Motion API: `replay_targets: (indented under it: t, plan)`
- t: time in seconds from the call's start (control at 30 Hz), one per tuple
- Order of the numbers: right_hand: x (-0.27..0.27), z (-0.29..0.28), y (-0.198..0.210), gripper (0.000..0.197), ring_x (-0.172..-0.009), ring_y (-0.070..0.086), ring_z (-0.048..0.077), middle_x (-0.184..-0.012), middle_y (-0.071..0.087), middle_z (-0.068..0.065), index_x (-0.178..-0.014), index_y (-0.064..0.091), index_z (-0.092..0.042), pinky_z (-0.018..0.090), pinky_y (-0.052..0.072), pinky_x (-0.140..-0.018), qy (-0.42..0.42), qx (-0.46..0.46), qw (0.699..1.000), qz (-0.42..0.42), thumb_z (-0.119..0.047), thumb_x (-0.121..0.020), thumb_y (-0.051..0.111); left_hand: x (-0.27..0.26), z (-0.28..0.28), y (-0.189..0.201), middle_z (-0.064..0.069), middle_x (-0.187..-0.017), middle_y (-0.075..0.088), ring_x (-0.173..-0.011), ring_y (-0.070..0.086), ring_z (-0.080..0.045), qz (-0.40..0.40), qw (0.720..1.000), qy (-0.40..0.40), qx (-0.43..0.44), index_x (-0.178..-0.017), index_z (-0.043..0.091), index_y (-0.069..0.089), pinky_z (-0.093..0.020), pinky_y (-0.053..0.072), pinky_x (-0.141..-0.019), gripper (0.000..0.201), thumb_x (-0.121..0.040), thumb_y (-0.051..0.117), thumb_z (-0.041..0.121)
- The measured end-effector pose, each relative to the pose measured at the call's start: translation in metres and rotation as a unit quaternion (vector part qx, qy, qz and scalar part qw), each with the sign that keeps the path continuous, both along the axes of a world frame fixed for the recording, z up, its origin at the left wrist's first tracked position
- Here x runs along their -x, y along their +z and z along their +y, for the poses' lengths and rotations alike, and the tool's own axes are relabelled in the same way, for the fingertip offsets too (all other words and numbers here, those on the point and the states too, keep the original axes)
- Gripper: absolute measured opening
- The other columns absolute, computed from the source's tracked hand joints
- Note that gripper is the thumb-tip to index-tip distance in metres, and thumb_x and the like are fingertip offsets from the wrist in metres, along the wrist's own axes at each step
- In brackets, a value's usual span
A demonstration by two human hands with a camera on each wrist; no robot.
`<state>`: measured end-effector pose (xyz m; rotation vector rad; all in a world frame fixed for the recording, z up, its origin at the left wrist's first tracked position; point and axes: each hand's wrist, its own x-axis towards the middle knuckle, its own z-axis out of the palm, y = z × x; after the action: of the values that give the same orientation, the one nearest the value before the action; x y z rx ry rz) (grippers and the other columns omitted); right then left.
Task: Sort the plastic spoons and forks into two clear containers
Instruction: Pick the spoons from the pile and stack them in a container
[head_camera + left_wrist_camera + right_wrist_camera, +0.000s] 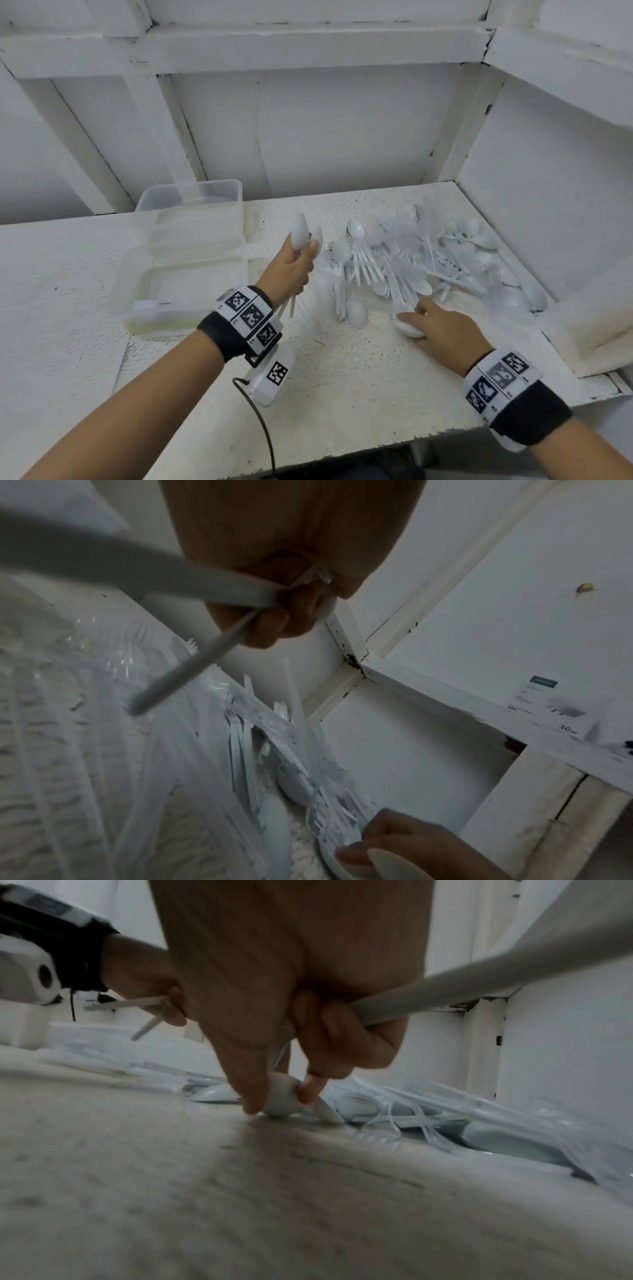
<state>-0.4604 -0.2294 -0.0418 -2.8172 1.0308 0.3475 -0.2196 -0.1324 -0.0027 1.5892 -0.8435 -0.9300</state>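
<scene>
I see two clear rectangular plastic containers (191, 219) at the left centre of the head view, standing on the white speckled worktop (342, 377) one behind the other and touching. The far one looks empty. The near one (181, 298) holds what seems to be a single white piece of cutlery (150, 305) low against its front wall; I cannot tell whether it is a spoon or a fork.

The loose heap of white and clear plastic spoons and forks (421, 263) lies right of centre, reaching toward the white side wall (548, 205). It is too tangled and blurred to count; I can make out several spoon bowls and a few fork heads, no more.

My left hand (291, 270), the left grip, is raised between the containers and the heap, clenched round a small bunch of white plastic spoons (301, 234). Two bowls stick up above the fingers, and in the right wrist view two handles poke out below the fist.

My right hand (442, 329), the right grip, is down on the worktop at the near edge of the heap. Its thumb and fingertips (253, 1096) pinch the bowl of one white spoon (282, 1099) that touches the surface, while the curled fingers hold a further white handle (445, 993) against the palm.
</scene>
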Motion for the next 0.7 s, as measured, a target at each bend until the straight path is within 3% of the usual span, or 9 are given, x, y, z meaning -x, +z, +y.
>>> replay_targets:
  t: [0.07, 0.13, 0.27, 0.33, 0.4, 0.47, 0.53, 0.6, 0.7]
  plan:
    - [0.000, 0.000, 0.001, 0.035, -0.088, 0.059, 0.024, -0.123, 0.046, 0.000, -0.129, 0.053, -0.034, 0.025, 0.032, -0.058, 0.009, -0.013, 0.999, -0.028, -0.030, -0.095, 0.048, 0.002, 0.000, -0.002, 0.004, -0.071, 0.039, -0.056, 0.034, -0.008, -0.056, 0.998, -0.008, -0.017, -0.105, 0.020, 0.043, -0.022, 0.033, -0.053, 0.017, -0.097, 0.044, 0.034]
    - [-0.002, 0.003, 0.003, 0.027, -0.081, 0.057, 0.022, -0.119, 0.046, -0.002, -0.116, 0.063, -0.029, 0.025, 0.034, -0.061, 0.017, -0.027, 0.998, -0.058, -0.032, -0.094, 0.050, 0.002, -0.001, -0.004, 0.004, -0.074, 0.039, -0.061, 0.038, -0.009, -0.107, 0.994, -0.017, -0.033, -0.115, 0.013, 0.043, -0.024, 0.036, -0.060, 0.028, -0.096, 0.048, 0.033]
    - [-0.009, 0.008, 0.008, 0.025, -0.056, 0.044, 0.019, -0.106, 0.049, 0.004, -0.086, 0.060, -0.011, 0.017, 0.024, -0.044, 0.043, -0.026, 0.989, -0.137, -0.035, -0.082, 0.068, 0.002, -0.002, -0.007, 0.002, -0.075, 0.039, -0.063, 0.039, -0.010, -0.128, 0.990, -0.026, -0.058, -0.123, 0.011, 0.041, -0.023, 0.035, -0.060, 0.033, -0.095, 0.049, 0.027]
    - [-0.014, 0.008, 0.013, 0.030, -0.060, 0.044, 0.016, -0.106, 0.048, 0.000, -0.088, 0.060, -0.013, 0.014, 0.024, -0.046, 0.053, -0.024, 0.987, -0.152, -0.042, -0.081, 0.067, 0.001, -0.002, -0.009, 0.001, -0.075, 0.038, -0.064, 0.038, -0.011, -0.133, 0.988, -0.032, -0.066, -0.125, 0.011, 0.040, -0.024, 0.035, -0.061, 0.035, -0.095, 0.049, 0.027]
    - [-0.018, 0.007, 0.018, 0.030, -0.073, 0.046, 0.010, -0.107, 0.046, -0.008, -0.099, 0.064, -0.023, 0.010, 0.026, -0.052, 0.049, -0.046, 0.989, -0.134, -0.048, -0.084, 0.060, 0.000, -0.001, -0.009, 0.000, -0.075, 0.038, -0.063, 0.038, -0.012, -0.134, 0.988, -0.035, -0.072, -0.125, 0.011, 0.041, -0.025, 0.035, -0.060, 0.036, -0.095, 0.049, 0.028]
    - [-0.022, 0.005, 0.025, 0.025, -0.081, 0.047, 0.006, -0.100, 0.048, -0.012, -0.103, 0.066, -0.029, 0.009, 0.030, -0.058, 0.055, -0.090, 0.986, -0.126, -0.046, -0.085, 0.059, 0.000, 0.000, -0.010, 0.000, -0.075, 0.038, -0.063, 0.038, -0.012, -0.130, 0.988, -0.033, -0.075, -0.125, 0.012, 0.041, -0.024, 0.035, -0.059, 0.036, -0.095, 0.050, 0.028]
    - [-0.026, 0.003, 0.029, 0.019, -0.085, 0.052, 0.009, -0.094, 0.055, -0.009, -0.096, 0.069, -0.022, 0.019, 0.040, -0.068, 0.072, -0.124, 0.980, -0.137, -0.037, -0.087, 0.060, -0.001, 0.000, -0.012, 0.001, -0.075, 0.038, -0.063, 0.038, -0.012, -0.128, 0.988, -0.033, -0.076, -0.126, 0.011, 0.041, -0.024, 0.035, -0.059, 0.036, -0.095, 0.050, 0.028]
    - [-0.031, 0.001, 0.028, 0.014, -0.084, 0.054, 0.012, -0.087, 0.060, -0.006, -0.090, 0.067, -0.014, 0.027, 0.042, -0.073, 0.083, -0.134, 0.978, -0.135, -0.025, -0.089, 0.058, -0.002, 0.002, -0.013, 0.001, -0.076, 0.038, -0.063, 0.037, -0.012, -0.129, 0.988, -0.034, -0.076, -0.125, 0.010, 0.041, -0.024, 0.034, -0.058, 0.037, -0.095, 0.050, 0.028]
    - [-0.045, -0.001, 0.026, 0.008, -0.071, 0.048, 0.001, -0.073, 0.050, -0.018, -0.088, 0.066, -0.015, 0.023, 0.035, -0.069, 0.084, -0.141, 0.972, -0.169, -0.017, -0.089, 0.059, -0.002, 0.004, -0.015, 0.001, -0.075, 0.039, -0.062, 0.037, -0.012, -0.125, 0.989, -0.030, -0.074, -0.126, 0.012, 0.040, -0.025, 0.034, -0.059, 0.036, -0.095, 0.050, 0.028]
